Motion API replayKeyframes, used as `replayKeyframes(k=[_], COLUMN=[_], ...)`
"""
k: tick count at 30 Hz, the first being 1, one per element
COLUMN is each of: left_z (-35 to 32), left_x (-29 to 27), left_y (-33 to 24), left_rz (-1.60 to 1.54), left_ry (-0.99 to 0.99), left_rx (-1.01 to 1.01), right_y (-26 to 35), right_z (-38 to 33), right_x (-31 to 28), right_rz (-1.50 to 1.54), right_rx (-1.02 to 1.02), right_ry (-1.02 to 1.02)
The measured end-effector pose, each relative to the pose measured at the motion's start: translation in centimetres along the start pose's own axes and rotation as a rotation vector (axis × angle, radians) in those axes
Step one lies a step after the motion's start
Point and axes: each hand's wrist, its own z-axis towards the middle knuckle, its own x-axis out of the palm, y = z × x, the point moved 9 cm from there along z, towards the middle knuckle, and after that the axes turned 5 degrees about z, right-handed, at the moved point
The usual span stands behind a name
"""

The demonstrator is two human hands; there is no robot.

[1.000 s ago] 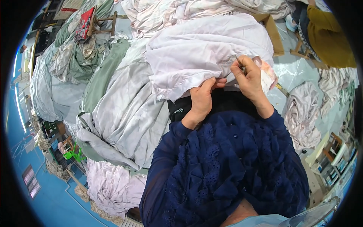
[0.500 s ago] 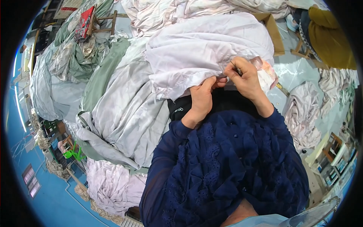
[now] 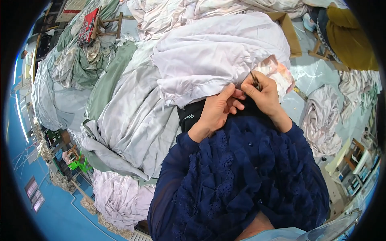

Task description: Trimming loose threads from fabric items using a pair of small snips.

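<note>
A pale white-lilac cloth point(image 3: 209, 52) with a gathered edge lies bunched in front of me, its near edge over my black-clad lap point(image 3: 191, 114). My left hand point(image 3: 217, 110) is at that edge, with the thumb and index finger closed on it and the other fingers loosely curled below. Close beside it, my right hand point(image 3: 263, 94) is closed around small dark metal thread snips point(image 3: 255, 81), whose tip points up and away. The fingertips of both hands nearly meet at the hem; the exact bit between them is too small to make out.
Grey-white and green fabric point(image 3: 132, 104) is heaped at my left. A lilac bundle point(image 3: 120, 199) lies lower left, another pale bundle point(image 3: 321, 120) at right. Beyond the cloth stands a cardboard box point(image 3: 287, 34). A person in mustard clothing point(image 3: 350, 40) is at far right, by a wooden stool point(image 3: 321, 54).
My left hand has lowered slightly toward me and its lower fingers have loosened. My right hand has turned and dropped a little, so more of the snips shows.
</note>
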Motion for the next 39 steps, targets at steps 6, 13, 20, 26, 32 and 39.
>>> replayKeyframes(k=[6,13,20,26,32,39], left_z=[-0.3,-0.4,-1.4,-2.0,-2.4,-2.3], left_x=[0.9,0.4,-1.9,-1.8,-1.9,-1.5], left_y=[0.3,0.1,-1.7,-2.2,-2.3,-2.6], left_rz=[-0.258,-0.31,-0.018,0.076,0.068,0.045], left_ry=[0.127,0.079,-0.162,-0.143,-0.14,-0.108], left_rx=[-0.058,-0.039,0.259,0.345,0.381,0.414], right_y=[3.1,1.9,-2.5,-3.8,-2.8,-3.6], right_z=[-1.6,-1.8,-1.5,-1.6,-1.3,-1.2], right_x=[1.2,1.5,2.2,2.8,3.6,3.6], right_rz=[-0.329,-0.412,0.091,0.144,0.161,0.193], right_rx=[-0.312,-0.299,0.253,0.411,0.44,0.452], right_ry=[0.051,0.08,0.283,0.348,0.368,0.363])
